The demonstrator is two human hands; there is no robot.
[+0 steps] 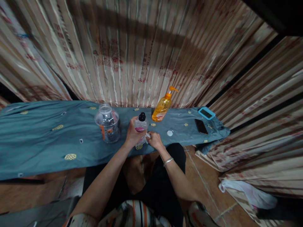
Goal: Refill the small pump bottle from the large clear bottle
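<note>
A clear bottle with a black cap (142, 117) and a pink label stands near the front of the cloth-covered table. My left hand (134, 134) is wrapped around its left side. At the bottle's lower right, my right hand (155, 140) pinches a crumpled white tissue (147, 137) against it. Left of my hands is a large clear plastic jar (111, 127) with an open neck and orange markings. Behind and to the right, an orange pump bottle (162, 108) stands upright. A small round white lid (169, 133) lies right of my right hand.
The narrow table has a teal patterned cloth (47, 142). At its right end lie a black phone (201, 126) and a blue-framed digital timer (206, 113). Pleated curtains (132, 56) hang close behind and on the right. My knees are under the front edge.
</note>
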